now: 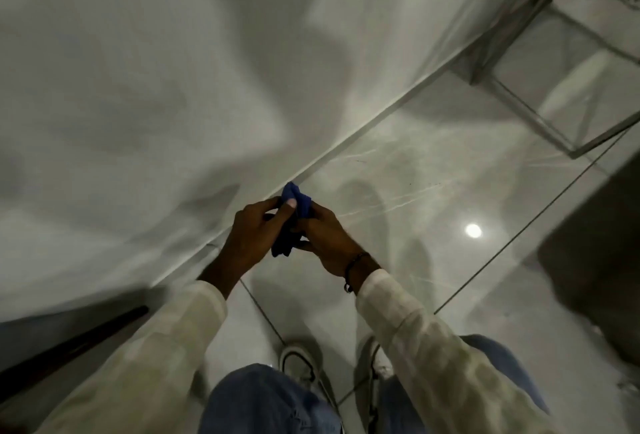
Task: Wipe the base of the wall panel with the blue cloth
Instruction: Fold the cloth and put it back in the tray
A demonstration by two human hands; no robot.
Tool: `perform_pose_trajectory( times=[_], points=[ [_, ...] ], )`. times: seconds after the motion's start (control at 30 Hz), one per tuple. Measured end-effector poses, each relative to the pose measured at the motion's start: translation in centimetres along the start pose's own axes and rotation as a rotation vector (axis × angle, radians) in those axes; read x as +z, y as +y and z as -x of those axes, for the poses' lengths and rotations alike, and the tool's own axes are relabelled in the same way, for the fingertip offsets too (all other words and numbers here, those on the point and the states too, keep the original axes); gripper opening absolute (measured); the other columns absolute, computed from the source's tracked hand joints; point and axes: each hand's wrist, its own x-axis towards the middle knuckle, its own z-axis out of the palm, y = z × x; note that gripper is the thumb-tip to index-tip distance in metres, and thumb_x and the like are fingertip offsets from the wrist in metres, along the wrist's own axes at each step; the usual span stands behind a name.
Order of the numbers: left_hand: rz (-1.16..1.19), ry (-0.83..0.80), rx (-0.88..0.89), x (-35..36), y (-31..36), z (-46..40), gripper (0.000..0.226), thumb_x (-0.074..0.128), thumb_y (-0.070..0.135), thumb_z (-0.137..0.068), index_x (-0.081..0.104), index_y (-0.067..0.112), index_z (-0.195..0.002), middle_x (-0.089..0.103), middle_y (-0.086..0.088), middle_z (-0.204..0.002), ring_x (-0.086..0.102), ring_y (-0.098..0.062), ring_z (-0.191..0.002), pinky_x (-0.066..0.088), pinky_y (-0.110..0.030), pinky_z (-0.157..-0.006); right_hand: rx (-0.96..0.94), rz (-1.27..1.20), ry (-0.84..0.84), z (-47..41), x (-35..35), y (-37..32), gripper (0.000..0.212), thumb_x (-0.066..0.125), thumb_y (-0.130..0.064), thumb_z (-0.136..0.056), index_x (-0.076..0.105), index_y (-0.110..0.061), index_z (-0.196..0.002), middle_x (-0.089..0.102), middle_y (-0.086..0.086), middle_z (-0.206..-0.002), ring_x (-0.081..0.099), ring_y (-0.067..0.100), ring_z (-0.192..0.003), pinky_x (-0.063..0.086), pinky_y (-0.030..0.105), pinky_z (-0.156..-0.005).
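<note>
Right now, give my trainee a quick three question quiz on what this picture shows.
1. True or false: the blue cloth is pressed against the wall panel.
2. Which holds the cloth? A) left hand only B) right hand only C) both hands
3. Fill in: the wrist with a dark band is the ___ one.

Key: 1 false, it is held in the air above the floor; 2 C; 3 right.

Dim, blurred wide-angle view; lamp glare (473, 230) on glossy floor (433, 191).
</note>
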Motion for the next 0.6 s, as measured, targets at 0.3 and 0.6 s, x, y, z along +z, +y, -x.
perform_pose_trajectory(
  times=[0.3, 0.6],
  points=[
    [0.659, 0.367, -0.369, -12.4, 11.9, 23.4, 0.025, 0.053, 0.014, -0.099, 0.076, 0.012, -0.089, 0.079, -0.014, -0.092, 0.074, -0.034, -0.098, 0.064, -0.045, -0.086, 0.201, 0.225, -0.122, 20.7, 12.8, -13.7, 0.028, 0.048, -0.02, -0.094, 0.066, -0.019, -0.115, 0.068, 0.007, -0.105, 0.066, 0.025, -0.096, 0.06, 0.04, -0.081],
    [1.5, 0.824, -0.513, -21.4, 3.6, 44.3, 0.053, 0.04, 0.042, -0.104, 0.067, 0.004, -0.129, 0.076, -0.019, -0.12, 0.072, -0.032, -0.103, 0.062, -0.051, -0.096, 0.144, 0.543, -0.289, 28.2, 30.7, -11.7, 0.012, 0.054, -0.029, -0.095, 0.065, -0.027, -0.093, 0.069, -0.006, -0.092, 0.065, 0.019, -0.082, 0.053, 0.029, -0.059]
  ],
)
